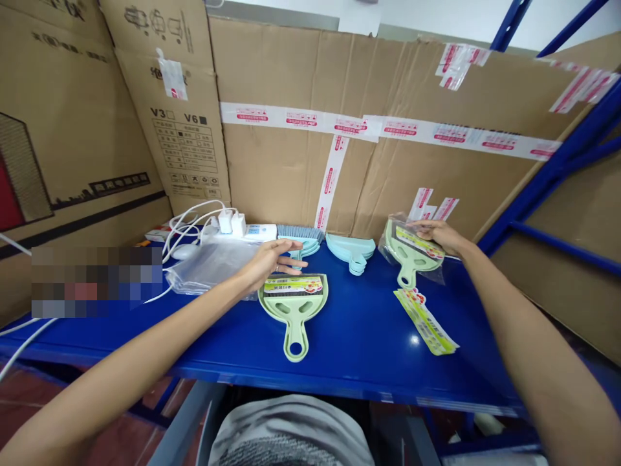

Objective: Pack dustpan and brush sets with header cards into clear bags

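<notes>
Head view, looking down at a blue shelf (pixel 369 336) walled in by cardboard boxes (pixel 339 162). My left hand (pixel 272 259) hovers flat and open, fingers spread, gripping nothing, just above the top edge of a green dustpan (pixel 294 304) that lies flat near the shelf's middle with a printed label card across its mouth and its handle pointing toward me. Just left of that hand lies a stack of clear plastic bags (pixel 208 265); behind it sit blue brushes (pixel 301 236) and blue dustpans (pixel 352 249).

My right hand (pixel 436 234) rests on a second green dustpan already inside a clear bag (pixel 412 252), fingers curled over its top edge, at the right rear of the shelf. Loose label cards (pixel 427 320) lie in front of it.

As I judge it, doing this well means keeping the bagged piece pinned with the right hand, and letting the left pick up only one bag, so the card on the bare dustpan stays seated.
</notes>
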### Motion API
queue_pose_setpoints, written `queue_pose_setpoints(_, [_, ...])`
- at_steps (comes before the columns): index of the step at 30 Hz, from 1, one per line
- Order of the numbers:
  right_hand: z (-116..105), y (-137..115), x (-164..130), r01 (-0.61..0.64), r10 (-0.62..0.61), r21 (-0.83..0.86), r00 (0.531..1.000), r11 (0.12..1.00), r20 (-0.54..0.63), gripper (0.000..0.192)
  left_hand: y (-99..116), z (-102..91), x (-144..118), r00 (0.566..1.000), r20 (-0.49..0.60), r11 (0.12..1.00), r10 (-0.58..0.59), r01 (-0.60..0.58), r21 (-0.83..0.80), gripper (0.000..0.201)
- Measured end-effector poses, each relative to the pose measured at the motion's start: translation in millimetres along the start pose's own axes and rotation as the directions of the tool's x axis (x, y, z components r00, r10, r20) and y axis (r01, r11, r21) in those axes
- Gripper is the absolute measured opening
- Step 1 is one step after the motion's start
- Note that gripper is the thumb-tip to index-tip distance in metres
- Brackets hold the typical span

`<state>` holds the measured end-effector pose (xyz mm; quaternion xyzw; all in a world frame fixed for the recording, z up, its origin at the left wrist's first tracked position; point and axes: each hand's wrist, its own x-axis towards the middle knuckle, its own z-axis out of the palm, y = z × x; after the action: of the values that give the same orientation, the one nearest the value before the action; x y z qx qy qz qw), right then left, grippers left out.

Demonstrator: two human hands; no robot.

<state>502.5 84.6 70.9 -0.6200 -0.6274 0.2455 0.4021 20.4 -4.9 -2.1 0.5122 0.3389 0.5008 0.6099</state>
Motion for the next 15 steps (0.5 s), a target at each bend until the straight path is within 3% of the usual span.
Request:
queue_pose_setpoints(2, [6.8,-15.3,-10.6,-0.022,0.011,0.079,0.992,0.997,0.125,0.039,0.7,-3.1,1.6,1.0,-0.004,0.998,0.026,-0.025,0.058,0.016])
queue_pose_setpoints(4, [20.6,-36.8,-32.8,0.026,-0.058,0.108,0.951,0.994,0.304,0.044,0.7,-6.6,3.2,0.999,-0.005,0.993,0.05,-0.049,0.104,0.014])
queue_pose_setpoints(8, [73.3,-70.8,-95.0,0.128,-0.154,0.088,0.769,0.988,0.621,0.046,-0.9,-10.1,5.1,0.996,-0.025,0.986,0.088,-0.084,0.142,0.013])
queue_pose_setpoints(11, [108.7,-73.8,-125.7,0.157,-0.171,0.09,0.642,0.984,0.748,0.045,-0.5,-9.2,4.6,0.996,-0.019,0.982,0.089,-0.085,0.168,0.014])
queue_pose_setpoints(13, [112.2,-68.0,-129.3,0.155,-0.154,0.072,0.624,0.985,0.766,0.047,0.9,-8.5,3.7,0.996,-0.02,0.98,0.085,-0.08,0.183,0.014])
queue_pose_setpoints(15, [94.8,-60.2,-120.4,0.133,-0.126,0.048,0.679,0.99,0.723,0.048,2.1,-8.4,3.0,0.996,-0.022,0.978,0.09,-0.084,0.189,0.014])
